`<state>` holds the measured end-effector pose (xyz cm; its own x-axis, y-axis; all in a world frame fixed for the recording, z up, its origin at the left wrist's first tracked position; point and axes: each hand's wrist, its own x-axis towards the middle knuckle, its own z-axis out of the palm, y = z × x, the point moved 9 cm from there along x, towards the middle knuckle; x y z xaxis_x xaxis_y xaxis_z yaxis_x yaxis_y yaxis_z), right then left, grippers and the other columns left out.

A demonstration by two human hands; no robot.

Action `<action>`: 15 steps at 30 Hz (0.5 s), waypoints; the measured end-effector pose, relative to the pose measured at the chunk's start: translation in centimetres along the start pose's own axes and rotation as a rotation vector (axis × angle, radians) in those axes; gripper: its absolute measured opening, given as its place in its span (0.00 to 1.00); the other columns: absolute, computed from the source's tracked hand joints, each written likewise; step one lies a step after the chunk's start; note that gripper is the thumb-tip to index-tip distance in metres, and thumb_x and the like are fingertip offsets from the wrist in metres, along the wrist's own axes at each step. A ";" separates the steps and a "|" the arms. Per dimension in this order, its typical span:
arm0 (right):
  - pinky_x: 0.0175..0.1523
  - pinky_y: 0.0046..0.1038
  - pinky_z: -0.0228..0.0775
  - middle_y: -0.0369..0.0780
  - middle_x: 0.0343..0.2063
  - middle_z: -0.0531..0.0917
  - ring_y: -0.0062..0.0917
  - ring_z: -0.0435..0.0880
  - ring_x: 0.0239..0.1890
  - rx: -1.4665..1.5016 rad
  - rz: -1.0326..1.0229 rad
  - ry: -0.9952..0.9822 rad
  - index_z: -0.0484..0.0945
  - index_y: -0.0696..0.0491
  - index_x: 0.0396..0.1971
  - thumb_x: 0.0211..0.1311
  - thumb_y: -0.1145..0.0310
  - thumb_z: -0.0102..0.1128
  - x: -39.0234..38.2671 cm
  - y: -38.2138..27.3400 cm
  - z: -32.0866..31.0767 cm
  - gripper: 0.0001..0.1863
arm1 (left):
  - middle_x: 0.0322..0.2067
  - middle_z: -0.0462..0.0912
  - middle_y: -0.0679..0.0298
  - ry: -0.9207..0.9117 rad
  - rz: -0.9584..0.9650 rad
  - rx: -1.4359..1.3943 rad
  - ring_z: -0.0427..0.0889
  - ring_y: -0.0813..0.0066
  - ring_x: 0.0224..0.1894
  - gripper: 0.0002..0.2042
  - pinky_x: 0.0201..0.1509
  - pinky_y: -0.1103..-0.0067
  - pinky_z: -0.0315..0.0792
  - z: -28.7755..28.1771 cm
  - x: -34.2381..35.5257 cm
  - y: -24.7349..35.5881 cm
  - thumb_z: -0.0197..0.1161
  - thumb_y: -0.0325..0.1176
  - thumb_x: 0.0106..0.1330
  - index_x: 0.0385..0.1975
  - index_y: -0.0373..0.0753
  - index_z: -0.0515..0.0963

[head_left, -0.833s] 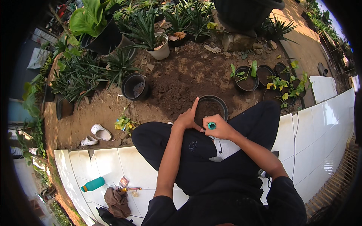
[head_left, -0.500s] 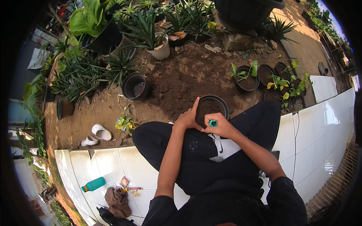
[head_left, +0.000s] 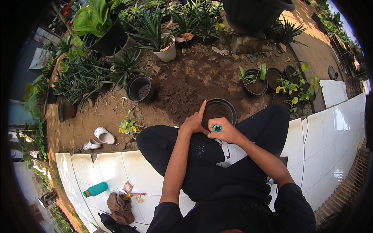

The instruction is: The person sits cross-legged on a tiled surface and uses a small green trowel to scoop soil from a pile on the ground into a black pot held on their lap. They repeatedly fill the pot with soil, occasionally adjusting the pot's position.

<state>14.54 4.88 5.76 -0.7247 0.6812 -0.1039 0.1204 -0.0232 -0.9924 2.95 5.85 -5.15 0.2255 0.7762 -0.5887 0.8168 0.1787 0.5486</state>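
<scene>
A black plastic pot (head_left: 231, 110) with soil inside stands on the dirt between my bent knees. My left hand (head_left: 193, 123) is against its left side, index finger stretched along the rim and thumb reaching across the near edge, holding it. My right hand (head_left: 227, 132) is closed in a fist round a green tool handle (head_left: 217, 128), its end facing up over the pot's near part; whatever is below the fist is hidden. Loose dark soil (head_left: 175, 95) lies beyond the pot.
An empty black pot (head_left: 140, 89) stands left, several potted seedlings (head_left: 254, 81) right, dense plants behind. White clogs (head_left: 104, 136) sit on dirt at left. On the white tiles (head_left: 318, 151) lie a teal bottle (head_left: 95, 189), brown cloth (head_left: 119, 209) and small items.
The top of the green handle and my right fist have shifted very slightly back and forth over the pot. My left hand stays in place on the pot.
</scene>
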 end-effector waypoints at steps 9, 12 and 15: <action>0.35 0.24 0.61 0.32 0.21 0.70 0.14 0.68 0.28 0.019 -0.010 0.181 0.67 0.55 0.22 0.53 0.74 0.68 0.2 -0.5 -4.0 0.14 | 0.64 0.74 0.42 0.019 0.034 -0.045 0.73 0.44 0.67 0.82 0.69 0.54 0.69 0.2 0.3 -0.3 0.90 0.50 0.26 0.79 0.61 0.26; 0.37 0.24 0.62 0.31 0.23 0.71 0.14 0.69 0.30 0.157 0.045 0.241 0.67 0.54 0.22 0.52 0.75 0.68 0.0 1.0 -4.9 0.14 | 0.65 0.74 0.42 0.011 0.035 -0.047 0.73 0.44 0.68 0.82 0.69 0.55 0.69 0.3 0.4 -0.2 0.90 0.50 0.26 0.79 0.61 0.26; 0.37 0.24 0.62 0.30 0.23 0.71 0.14 0.70 0.30 0.216 0.031 0.304 0.68 0.53 0.22 0.52 0.76 0.67 0.3 1.0 -5.8 0.13 | 0.65 0.74 0.42 0.019 0.048 -0.050 0.73 0.43 0.68 0.82 0.68 0.54 0.69 0.4 0.6 -0.5 0.90 0.50 0.26 0.79 0.62 0.26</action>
<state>18.35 9.34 5.14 -0.4849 0.8629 -0.1421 -0.0300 -0.1788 -0.9834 2.91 5.94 -6.00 0.2535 0.7959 -0.5498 0.7777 0.1703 0.6051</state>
